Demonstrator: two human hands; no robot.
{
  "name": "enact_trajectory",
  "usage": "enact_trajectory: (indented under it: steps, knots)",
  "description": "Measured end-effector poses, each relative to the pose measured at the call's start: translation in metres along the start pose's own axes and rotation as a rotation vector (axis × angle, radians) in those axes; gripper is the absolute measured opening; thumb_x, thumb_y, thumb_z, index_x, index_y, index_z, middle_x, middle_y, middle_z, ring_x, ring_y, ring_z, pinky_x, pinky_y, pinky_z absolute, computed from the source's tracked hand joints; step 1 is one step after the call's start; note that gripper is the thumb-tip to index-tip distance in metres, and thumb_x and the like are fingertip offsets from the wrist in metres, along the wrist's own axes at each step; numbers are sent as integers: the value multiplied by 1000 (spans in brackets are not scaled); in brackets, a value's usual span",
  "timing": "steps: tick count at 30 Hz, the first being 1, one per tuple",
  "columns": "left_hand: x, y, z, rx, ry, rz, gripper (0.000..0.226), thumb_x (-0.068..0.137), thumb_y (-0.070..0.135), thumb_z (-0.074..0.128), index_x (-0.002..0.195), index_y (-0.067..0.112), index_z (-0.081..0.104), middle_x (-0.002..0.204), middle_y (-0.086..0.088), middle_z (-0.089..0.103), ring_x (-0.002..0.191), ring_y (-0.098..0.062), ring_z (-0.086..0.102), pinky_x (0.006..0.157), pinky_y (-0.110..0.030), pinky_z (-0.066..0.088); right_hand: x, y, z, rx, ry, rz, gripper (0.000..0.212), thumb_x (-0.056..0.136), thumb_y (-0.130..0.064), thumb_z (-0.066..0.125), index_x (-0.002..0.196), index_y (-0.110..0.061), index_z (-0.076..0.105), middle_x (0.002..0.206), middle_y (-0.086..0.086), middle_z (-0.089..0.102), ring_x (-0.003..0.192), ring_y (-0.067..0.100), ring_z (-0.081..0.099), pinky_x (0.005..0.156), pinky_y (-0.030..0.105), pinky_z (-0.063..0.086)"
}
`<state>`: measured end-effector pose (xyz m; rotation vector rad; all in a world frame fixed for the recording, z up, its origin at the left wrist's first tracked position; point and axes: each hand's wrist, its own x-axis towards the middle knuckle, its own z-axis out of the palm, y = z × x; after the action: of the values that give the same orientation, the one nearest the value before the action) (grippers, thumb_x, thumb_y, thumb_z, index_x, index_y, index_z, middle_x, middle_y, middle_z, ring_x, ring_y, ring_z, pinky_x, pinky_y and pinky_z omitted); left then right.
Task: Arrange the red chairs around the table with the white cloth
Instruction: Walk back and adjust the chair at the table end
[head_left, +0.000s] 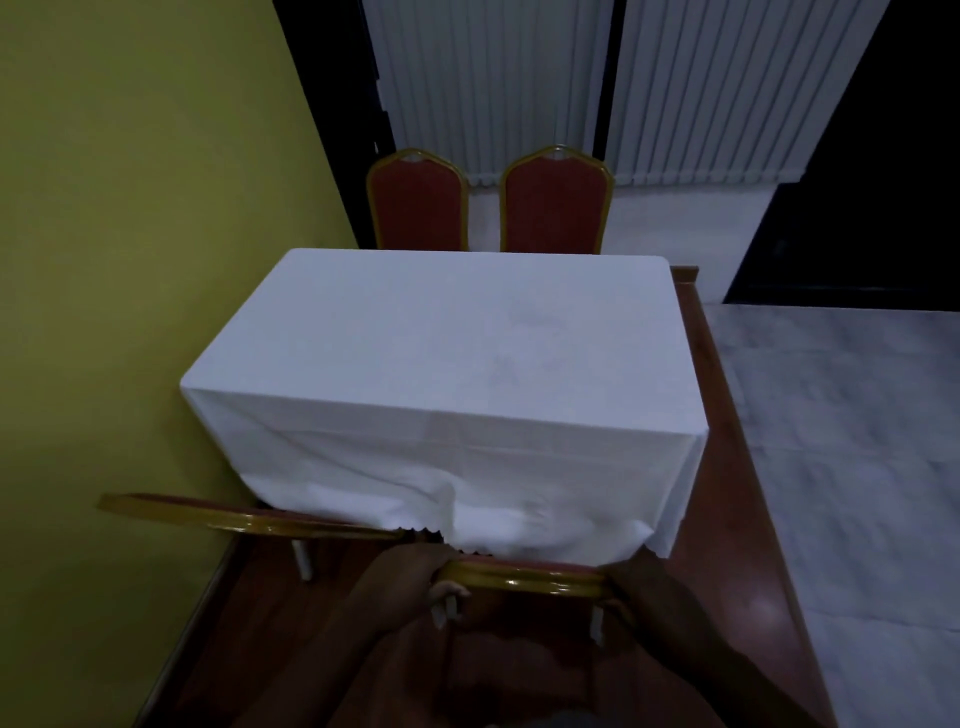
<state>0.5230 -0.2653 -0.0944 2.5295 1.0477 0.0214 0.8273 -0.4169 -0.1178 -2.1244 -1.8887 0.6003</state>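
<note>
Directly below the head camera, both hands grip the gold-framed top rail of the near red chair (522, 574), whose back stands against the near hanging edge of the white cloth. Left hand (400, 584) wraps the rail's left end, fingers curled over the top and thumb underneath. Right hand (644, 587) clasps the rail's right end; its fingers are partly lost in shadow. Seat hidden under the cloth drape; two pale legs show below the rail.

Rectangular table with the white cloth (441, 353) fills the middle, cloth falling low on the near side. A second near red chair (249, 517) sits to the left, its gold rail angled, its right end just touching the cloth hem and close to the left hand. Two more red chairs stand upright at the far side, side by side: far left chair (418, 205) and far right chair (553, 208), backs rising above the far table edge.

Yellow-green wall (130, 234) runs close along the left; little room there. Brown wooden floor (727, 545) forms a narrow strip to the right, bounded by a raised edge, beyond which lies pale marble floor (857, 441), open. White vertical blinds (701, 88) hang at the far end.
</note>
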Motion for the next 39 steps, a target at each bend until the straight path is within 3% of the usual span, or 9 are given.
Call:
enact_trajectory:
  steps: [6, 10, 15, 20, 24, 26, 30, 36, 39]
  knots:
    - [3, -6, -4, -60, -19, -22, 44, 78, 67, 46, 97, 30, 63, 97, 7, 69, 90, -9, 62, 74, -25, 45, 4, -9, -4, -38, 11, -76, 11, 82, -29, 62, 92, -33, 60, 83, -12, 68, 75, 6, 60, 59, 21, 43]
    - [2, -3, -5, -111, -3, -33, 42, 73, 64, 57, 98, 31, 66, 93, 7, 71, 86, -7, 63, 68, -18, 40, 6, -15, -9, 37, -26, -47, 15, 81, -28, 67, 93, -34, 61, 81, -9, 70, 68, -4, 54, 57, 3, 35]
    - [-4, -20, -8, -143, 53, -81, 66, 62, 72, 55, 113, 31, 64, 110, 6, 70, 102, -11, 62, 87, -30, 50, 19, -41, -15, 107, 1, -54, 53, 72, -55, 66, 116, -25, 59, 112, -10, 66, 91, -9, 48, 67, -4, 30]
    - [-21, -74, -34, -167, 94, -153, 84, 57, 76, 50, 125, 28, 58, 127, 6, 62, 118, -11, 54, 98, -23, 40, 58, -98, -7, 138, -47, -134, 88, 64, -88, 25, 123, -29, 52, 127, -11, 57, 116, 7, 52, 95, 19, 37]
    - [-41, -139, -70, -196, 155, -225, 70, 61, 59, 76, 122, 26, 61, 125, 4, 63, 116, -10, 55, 99, -21, 39, 103, -158, 14, 95, -21, -150, 45, 81, -47, 62, 122, -30, 53, 128, -12, 58, 117, 6, 51, 96, 19, 35]
    - [-57, -177, -88, -189, 172, -245, 63, 64, 45, 83, 119, 23, 63, 123, 3, 64, 107, -6, 59, 97, -18, 37, 125, -195, 29, 83, -29, -161, 44, 82, -44, 63, 122, -29, 53, 128, -11, 58, 117, 6, 52, 97, 20, 36]
    - [-89, -265, -119, -142, 137, -320, 67, 61, 55, 79, 118, 23, 64, 121, 2, 65, 112, -13, 58, 95, -24, 41, 171, -273, 63, 104, -92, -208, 44, 84, -37, 63, 124, -23, 53, 130, -4, 57, 119, 12, 51, 98, 26, 40]
    - [-127, -362, -150, -122, 44, -322, 56, 58, 57, 72, 106, 29, 68, 106, 8, 69, 97, -9, 62, 80, -30, 51, 221, -358, 126, 59, -306, -225, 53, 87, -34, 60, 133, -18, 41, 139, 4, 46, 126, 20, 43, 105, 35, 37]
    - [-134, -378, -153, -147, 75, -278, 40, 66, 48, 63, 95, 22, 71, 99, 2, 71, 91, -14, 64, 76, -35, 52, 228, -388, 146, 36, -388, -214, 37, 87, -30, 59, 117, -12, 50, 121, 7, 54, 112, 26, 52, 93, 39, 43]
